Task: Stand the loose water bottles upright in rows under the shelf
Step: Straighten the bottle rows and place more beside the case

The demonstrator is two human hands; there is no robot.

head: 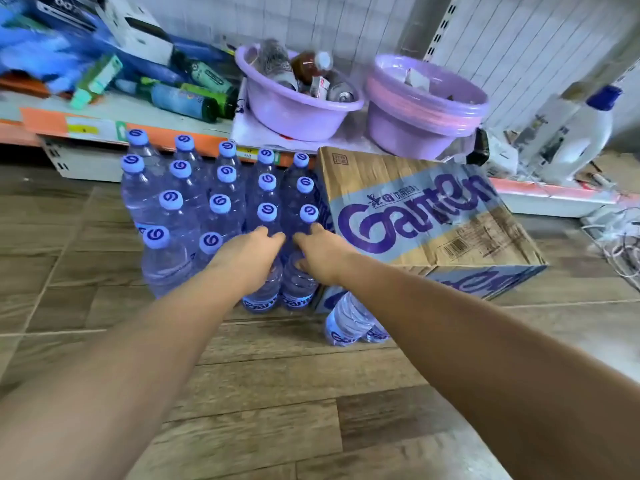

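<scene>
- Water bottles (221, 209): sixteen capped tops counted, standing upright in rows on the wood floor (277, 393) at the foot of the shelf (52, 123).
- Left hand (247, 252): fingers curled over the top of one further upright bottle (261, 296) in the front row.
- Right hand (322, 252): gripping the top of a second front bottle (298, 289), touching the first.
- Two loose bottles (346, 322) on the floor at the near corner of one tilted cardboard box (415, 216). Their tops are hidden, so I cannot tell their posture.
- Two purple basins (298, 112) on the shelf.
- One white jug (585, 133) to the right.
</scene>
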